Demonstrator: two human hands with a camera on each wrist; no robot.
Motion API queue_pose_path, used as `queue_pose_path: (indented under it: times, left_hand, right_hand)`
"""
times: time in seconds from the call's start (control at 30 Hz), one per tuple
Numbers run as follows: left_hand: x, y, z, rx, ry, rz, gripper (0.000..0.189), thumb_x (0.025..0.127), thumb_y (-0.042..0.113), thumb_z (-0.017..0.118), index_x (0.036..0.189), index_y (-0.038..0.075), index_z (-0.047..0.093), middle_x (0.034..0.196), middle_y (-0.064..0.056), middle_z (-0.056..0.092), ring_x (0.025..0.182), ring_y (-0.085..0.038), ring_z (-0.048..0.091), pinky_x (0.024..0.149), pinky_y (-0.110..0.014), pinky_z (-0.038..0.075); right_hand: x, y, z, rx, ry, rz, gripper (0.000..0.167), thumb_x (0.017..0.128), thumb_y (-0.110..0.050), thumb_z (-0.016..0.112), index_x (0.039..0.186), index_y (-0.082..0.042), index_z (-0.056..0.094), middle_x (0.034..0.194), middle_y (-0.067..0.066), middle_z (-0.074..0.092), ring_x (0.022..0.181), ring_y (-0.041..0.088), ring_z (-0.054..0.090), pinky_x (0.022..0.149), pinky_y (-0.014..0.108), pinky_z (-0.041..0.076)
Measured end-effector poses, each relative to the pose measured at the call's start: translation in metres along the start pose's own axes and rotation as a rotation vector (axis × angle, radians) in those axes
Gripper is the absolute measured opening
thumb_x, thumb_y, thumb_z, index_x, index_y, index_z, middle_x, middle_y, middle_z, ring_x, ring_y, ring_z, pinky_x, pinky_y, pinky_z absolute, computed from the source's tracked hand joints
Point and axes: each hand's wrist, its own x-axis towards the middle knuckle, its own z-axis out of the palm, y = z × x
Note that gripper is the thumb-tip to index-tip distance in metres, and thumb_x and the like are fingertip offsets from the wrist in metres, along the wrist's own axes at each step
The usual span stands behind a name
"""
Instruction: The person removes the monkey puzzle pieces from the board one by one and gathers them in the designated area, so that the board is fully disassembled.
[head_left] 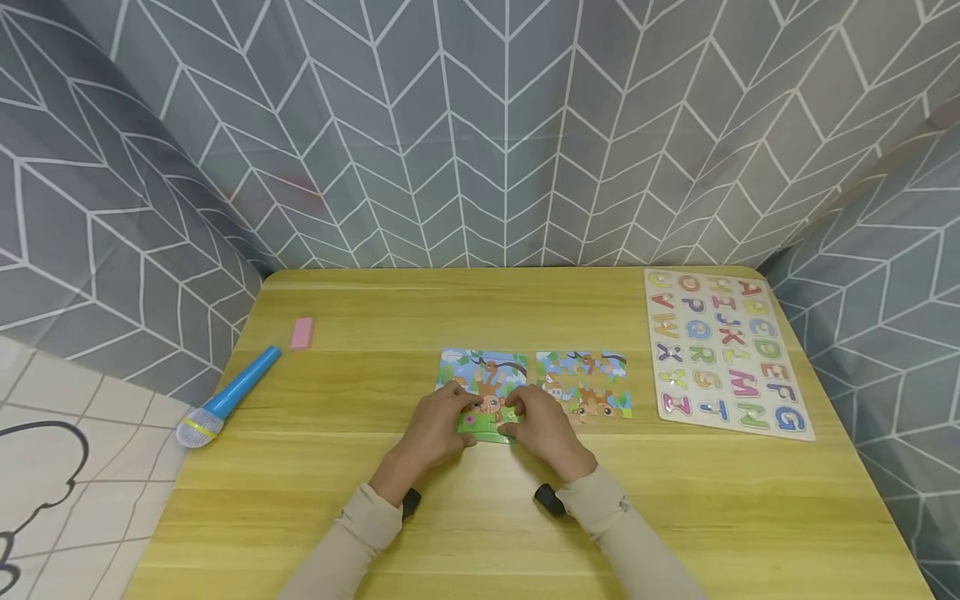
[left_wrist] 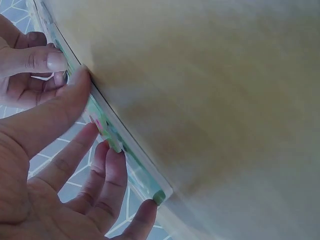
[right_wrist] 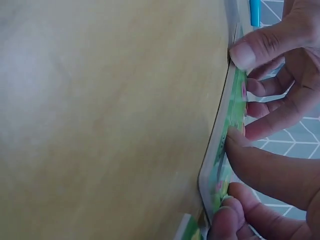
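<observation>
A jigsaw puzzle (head_left: 480, 367) with a monkey picture lies on the table before me, in a thin pale-edged tray (left_wrist: 145, 165). My left hand (head_left: 435, 421) rests at its front left; in the left wrist view the thumb lies on the front edge and the other fingers spread along the tray. My right hand (head_left: 543, 421) grips the puzzle's front right corner, thumb on the front edge and fingers curled at the side. Its palm hides part of that corner. Just right of the hand lie several loose puzzle pieces (head_left: 600, 400) with monkey parts on them.
An alphabet board (head_left: 720, 354) with coloured letters stands at the table's right side. Toward the left edge lie a blue toy microphone (head_left: 232, 396) and a small pink block (head_left: 302, 333). Grey patterned curtain (head_left: 480, 133) hangs behind the wooden table (head_left: 480, 542).
</observation>
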Motion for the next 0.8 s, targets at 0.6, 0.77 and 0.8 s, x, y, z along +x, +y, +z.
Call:
queue_pose_path:
  times: [0.6, 0.77, 0.8]
  left_hand:
    - [0.002, 0.002, 0.002, -0.036, 0.072, -0.039, 0.029, 0.081, 0.011, 0.083, 0.107, 0.014, 0.071, 0.089, 0.001, 0.059, 0.078, -0.012, 0.053, 0.072, -0.028, 0.044]
    - [0.001, 0.004, -0.001, -0.082, 0.057, -0.076, 0.024, 0.085, 0.007, 0.078, 0.106, 0.015, 0.072, 0.089, 0.002, 0.061, 0.077, -0.010, 0.054, 0.068, -0.025, 0.045]
    - [0.002, 0.006, -0.002, -0.087, 0.054, -0.083, 0.022, 0.086, 0.007, 0.077, 0.106, 0.015, 0.072, 0.089, 0.002, 0.062, 0.077, -0.010, 0.054, 0.068, -0.025, 0.046]
  right_hand:
    - [0.002, -0.007, 0.000, -0.006, -0.014, 0.037, 0.039, 0.077, -0.017, 0.088, 0.102, -0.007, 0.060, 0.091, 0.006, 0.060, 0.080, 0.018, 0.053, 0.069, 0.031, 0.046]
    - [-0.003, 0.001, 0.001, 0.109, 0.011, -0.001, 0.025, 0.087, -0.011, 0.078, 0.103, -0.009, 0.059, 0.085, 0.004, 0.061, 0.072, 0.013, 0.055, 0.064, 0.025, 0.045]
    - [-0.005, 0.004, -0.001, 0.149, 0.028, -0.005, 0.022, 0.089, -0.011, 0.075, 0.104, -0.010, 0.060, 0.086, 0.004, 0.062, 0.072, 0.012, 0.056, 0.064, 0.024, 0.046]
